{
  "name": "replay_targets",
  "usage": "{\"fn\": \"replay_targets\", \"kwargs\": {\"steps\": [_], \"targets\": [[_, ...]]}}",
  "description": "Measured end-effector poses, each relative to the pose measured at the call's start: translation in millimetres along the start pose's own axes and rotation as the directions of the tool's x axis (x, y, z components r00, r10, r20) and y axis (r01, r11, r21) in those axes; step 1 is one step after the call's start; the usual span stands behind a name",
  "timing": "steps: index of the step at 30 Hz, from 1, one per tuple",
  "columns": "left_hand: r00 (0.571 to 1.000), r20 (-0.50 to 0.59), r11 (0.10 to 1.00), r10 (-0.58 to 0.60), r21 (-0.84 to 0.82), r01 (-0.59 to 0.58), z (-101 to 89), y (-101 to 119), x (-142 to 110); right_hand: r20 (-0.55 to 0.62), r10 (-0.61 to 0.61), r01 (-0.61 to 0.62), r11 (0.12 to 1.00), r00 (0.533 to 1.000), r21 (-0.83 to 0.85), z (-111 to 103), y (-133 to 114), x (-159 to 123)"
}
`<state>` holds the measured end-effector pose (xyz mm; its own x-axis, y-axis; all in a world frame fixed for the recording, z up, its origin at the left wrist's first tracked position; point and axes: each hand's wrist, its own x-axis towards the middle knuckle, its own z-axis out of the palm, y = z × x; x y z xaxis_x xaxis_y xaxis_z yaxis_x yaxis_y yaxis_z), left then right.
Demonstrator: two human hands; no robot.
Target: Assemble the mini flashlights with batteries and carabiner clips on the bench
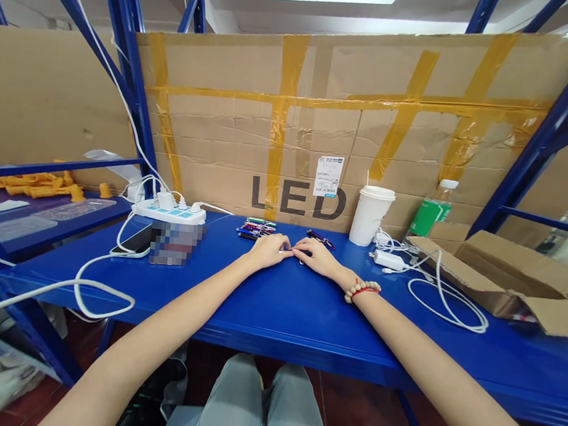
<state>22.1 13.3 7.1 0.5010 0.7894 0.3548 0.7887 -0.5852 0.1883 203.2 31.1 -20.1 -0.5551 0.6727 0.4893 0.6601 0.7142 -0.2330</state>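
Observation:
Both my hands lie on the blue shelf top [275,306], fingertips meeting in the middle. My left hand [269,250] has its fingers drawn together and pointing right. The fingers of my right hand [318,256], with a bead bracelet [362,289] at its wrist, are curled and pinch toward the left hand. A small thing seems held between the fingertips, but it is too small to name. Just behind the left hand lies a pile of coloured pens [256,228]. Two more pens [322,238] lie behind the right hand.
A white power strip [169,213] with plugs, a phone [133,242] and a blurred box [174,243] sit at the left. A white lidded cup [370,214], a green bottle [430,214], a charger [388,260] with coiled cable and an open cardboard box [504,274] are at the right. Taped cardboard backs the shelf.

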Motion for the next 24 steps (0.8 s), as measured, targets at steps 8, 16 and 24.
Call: {"fn": "replay_targets", "kwargs": {"steps": [8, 16, 24], "targets": [[0.997, -0.014, 0.996, -0.069, 0.047, 0.07, 1.4, -8, 2, -0.065, 0.073, -0.072, 0.997, 0.995, 0.013, -3, 3, -2], [0.994, -0.103, 0.999, 0.033, 0.025, -0.03, -2.6, -3, 1, -0.044, 0.065, -0.061, 0.995, 0.997, 0.082, -1, -4, -1], [0.973, -0.217, 0.993, 0.079, -0.072, -0.096, -0.9, -1, 1, -0.028, 0.101, -0.092, 0.968, 0.994, 0.233, 0, -9, 1]]}}
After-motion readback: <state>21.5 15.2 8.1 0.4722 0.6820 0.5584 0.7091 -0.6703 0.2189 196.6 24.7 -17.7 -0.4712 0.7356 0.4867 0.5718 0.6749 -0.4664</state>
